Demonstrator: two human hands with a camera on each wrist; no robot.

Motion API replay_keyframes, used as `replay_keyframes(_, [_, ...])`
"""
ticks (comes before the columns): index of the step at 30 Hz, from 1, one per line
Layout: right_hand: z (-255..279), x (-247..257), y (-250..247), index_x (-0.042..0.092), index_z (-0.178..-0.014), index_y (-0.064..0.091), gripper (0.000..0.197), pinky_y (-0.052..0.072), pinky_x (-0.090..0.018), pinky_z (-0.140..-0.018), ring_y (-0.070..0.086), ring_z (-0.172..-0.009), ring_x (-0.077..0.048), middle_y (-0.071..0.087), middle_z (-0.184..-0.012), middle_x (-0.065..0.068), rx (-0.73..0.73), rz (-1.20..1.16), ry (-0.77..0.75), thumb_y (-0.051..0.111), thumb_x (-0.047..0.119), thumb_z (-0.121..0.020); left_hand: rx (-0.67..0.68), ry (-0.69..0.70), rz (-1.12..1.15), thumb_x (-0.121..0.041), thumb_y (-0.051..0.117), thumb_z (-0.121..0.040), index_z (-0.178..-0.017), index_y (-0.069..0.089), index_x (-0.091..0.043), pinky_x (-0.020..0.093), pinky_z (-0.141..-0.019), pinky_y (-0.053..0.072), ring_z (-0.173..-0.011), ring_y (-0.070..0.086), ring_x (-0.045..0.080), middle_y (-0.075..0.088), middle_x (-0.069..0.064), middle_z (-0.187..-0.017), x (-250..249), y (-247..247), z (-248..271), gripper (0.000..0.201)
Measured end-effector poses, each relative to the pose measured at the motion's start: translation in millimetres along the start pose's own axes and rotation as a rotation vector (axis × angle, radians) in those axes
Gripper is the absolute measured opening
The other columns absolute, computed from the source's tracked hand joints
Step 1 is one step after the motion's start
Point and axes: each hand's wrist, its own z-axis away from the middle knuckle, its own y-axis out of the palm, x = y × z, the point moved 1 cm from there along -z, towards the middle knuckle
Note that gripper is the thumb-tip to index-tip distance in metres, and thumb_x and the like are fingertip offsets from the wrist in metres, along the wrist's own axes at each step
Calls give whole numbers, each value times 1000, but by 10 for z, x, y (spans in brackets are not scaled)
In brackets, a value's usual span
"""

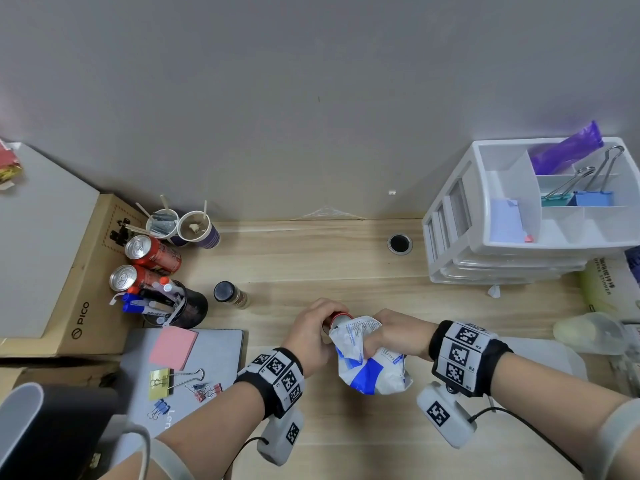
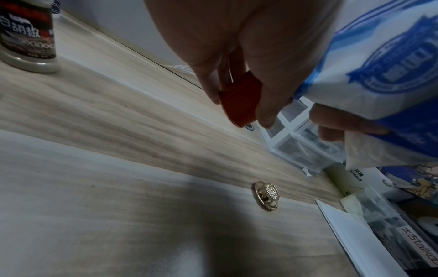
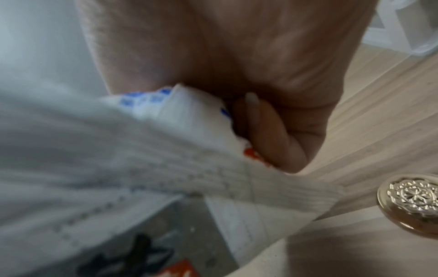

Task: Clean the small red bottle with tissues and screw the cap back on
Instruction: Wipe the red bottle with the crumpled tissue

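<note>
My left hand [image 1: 311, 336] grips the small red bottle [image 1: 337, 317] near the middle of the desk; only its red top shows between the fingers. In the left wrist view the fingers [image 2: 265, 105] pinch the red bottle [image 2: 239, 102] above the desk. My right hand [image 1: 389, 336] clutches a crumpled white and blue tissue pack [image 1: 370, 365] right against the bottle. Its fingers [image 3: 267, 131] curl into the tissue pack [image 3: 189, 120]. A gold ornamented cap [image 2: 266, 195] lies on the desk below the hands, as does the cap [image 3: 412, 202] in the right wrist view. It is hidden in the head view.
A dark-lidded pepper jar [image 1: 230, 294] stands left of the hands, beyond it a pen cup [image 1: 173, 306] and two red cans [image 1: 152, 254]. A grey laptop [image 1: 194, 362] with a pink pad lies front left. White drawers [image 1: 519, 216] stand back right.
</note>
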Motion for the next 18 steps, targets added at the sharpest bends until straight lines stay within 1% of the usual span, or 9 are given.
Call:
replay_keyframes(2, [13, 0, -3, 24, -55, 63, 12, 42, -26, -57, 58, -61, -17, 62, -60, 4, 6, 13, -20, 67, 15, -62, -10, -11, 14, -6, 79, -71, -109, 68, -18, 10, -83, 46, -92, 59, -6, 66, -4, -104, 14, 2, 4, 41])
replay_keyframes(4, [32, 5, 0, 25, -56, 62, 13, 44, -24, -57, 59, -59, -13, 63, -59, 8, 11, 42, -47, 67, 15, -63, -23, -32, 40, -5, 79, -69, -109, 69, -18, 20, -85, 53, -96, 63, 3, 67, -3, -106, 26, 4, 10, 43])
replay_keyframes(6, [38, -24, 5, 24, -59, 61, 11, 46, -26, -61, 59, -61, -13, 63, -61, 7, -2, 91, -77, 67, 17, -64, -34, -57, 71, -6, 79, -66, -109, 69, -17, 30, -88, 55, -99, 66, 12, 67, 0, -108, 25, -3, 16, 46])
replay_keyframes(9, [42, -104, 15, 18, -69, 62, 6, 47, -28, -62, 58, -61, -13, 62, -66, 4, -47, 158, -141, 67, 18, -66, -41, -72, 75, -5, 80, -64, -111, 69, -16, 37, -89, 56, -101, 66, 14, 67, 2, -109, 36, -6, 18, 49])
replay_keyframes(10, [46, -126, 22, 15, -74, 62, 8, 47, -28, -62, 57, -61, -12, 62, -67, 4, -58, 186, -167, 66, 19, -68, -45, -78, 73, -4, 81, -64, -111, 68, -16, 38, -89, 56, -101, 66, 14, 67, 2, -109, 36, -4, 19, 50])
replay_keyframes(12, [66, -150, 31, 11, -79, 62, 11, 46, -27, -60, 56, -58, -10, 61, -66, 5, -86, 254, -219, 65, 19, -72, -53, -105, 83, -4, 83, -66, -111, 68, -17, 35, -90, 57, -101, 65, 12, 67, 0, -109, 22, -2, 15, 49])
replay_keyframes(15, [103, -168, 47, 14, -71, 56, 10, 46, -32, -56, 52, -54, -9, 59, -60, 2, -157, 382, -296, 61, 20, -75, -57, -158, 133, -4, 86, -67, -109, 68, -18, 18, -85, 55, -98, 62, 4, 67, -1, -109, -7, -6, 12, 48])
replay_keyframes(16, [111, -178, 47, 15, -72, 55, 10, 49, -35, -58, 54, -56, -11, 61, -63, -1, -183, 443, -339, 59, 23, -75, -54, -173, 157, -2, 85, -68, -108, 67, -18, 13, -81, 53, -97, 62, 4, 67, -1, -109, -29, -9, 11, 47])
replay_keyframes(18, [121, -211, 48, 18, -75, 56, 13, 52, -39, -63, 58, -64, -16, 63, -70, 1, -220, 583, -435, 54, 31, -75, -49, -194, 196, 2, 84, -68, -106, 67, -17, 10, -77, 53, -95, 63, 5, 68, 0, -107, -59, -19, 4, 46])
